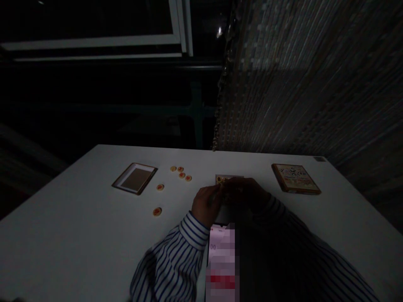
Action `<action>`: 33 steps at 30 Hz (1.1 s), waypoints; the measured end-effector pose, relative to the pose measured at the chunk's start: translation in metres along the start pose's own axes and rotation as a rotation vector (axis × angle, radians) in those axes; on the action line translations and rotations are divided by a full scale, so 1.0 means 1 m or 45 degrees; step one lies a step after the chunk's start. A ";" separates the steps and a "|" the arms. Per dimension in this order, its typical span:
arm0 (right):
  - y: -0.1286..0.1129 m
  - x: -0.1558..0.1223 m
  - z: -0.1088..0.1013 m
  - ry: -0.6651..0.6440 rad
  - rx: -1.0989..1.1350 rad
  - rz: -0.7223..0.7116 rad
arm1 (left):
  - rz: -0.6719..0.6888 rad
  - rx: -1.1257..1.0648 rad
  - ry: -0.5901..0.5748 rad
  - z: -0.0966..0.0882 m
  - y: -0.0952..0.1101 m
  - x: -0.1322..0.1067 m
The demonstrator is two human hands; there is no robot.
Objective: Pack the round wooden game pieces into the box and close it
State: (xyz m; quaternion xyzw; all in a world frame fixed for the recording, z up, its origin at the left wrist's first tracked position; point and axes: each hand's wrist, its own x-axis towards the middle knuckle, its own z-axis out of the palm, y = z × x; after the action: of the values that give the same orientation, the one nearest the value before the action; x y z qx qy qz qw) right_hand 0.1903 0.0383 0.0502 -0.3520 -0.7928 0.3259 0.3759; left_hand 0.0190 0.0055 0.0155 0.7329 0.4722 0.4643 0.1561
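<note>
My left hand [206, 204] and my right hand [247, 193] meet over a small box [228, 179] of round game pieces at the middle of the white table [78, 235]. Fingers of both hands curl at the box's near edge; the dim light hides whether they grip anything. Both sleeves are white with blue stripes. Several round tan pieces with red marks [181, 172] lie loose to the left of the box, with two more [157, 211] nearer me.
An open shallow box lid [134, 178] lies at the left. A flat printed box [296, 178] lies at the right. A phone-like lit screen [222, 260] sits below my hands. A woven blind hangs behind on the right; the room is dark.
</note>
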 end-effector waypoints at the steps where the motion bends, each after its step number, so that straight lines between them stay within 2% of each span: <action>1: 0.000 0.000 0.000 0.007 -0.020 -0.008 | -0.044 -0.048 0.001 0.000 0.001 0.000; 13: 0.000 0.000 0.001 -0.069 -0.070 0.099 | -0.523 -0.427 -0.028 0.002 0.006 0.000; 21: -0.009 0.001 0.000 -0.071 -0.106 0.141 | -0.638 -0.536 -0.008 -0.003 0.011 0.004; 25: -0.008 0.002 -0.002 -0.072 -0.176 0.084 | -0.720 -0.555 -0.006 -0.005 0.014 0.006; 33: 0.004 -0.003 -0.009 0.133 -0.104 0.035 | -0.806 -0.691 0.078 -0.004 0.014 0.008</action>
State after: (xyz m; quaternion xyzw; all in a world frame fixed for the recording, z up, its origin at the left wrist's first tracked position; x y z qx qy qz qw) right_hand 0.2007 0.0406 0.0506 -0.3944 -0.7797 0.2796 0.3978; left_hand 0.0245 0.0042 0.0308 0.4697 0.5392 0.5226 0.4642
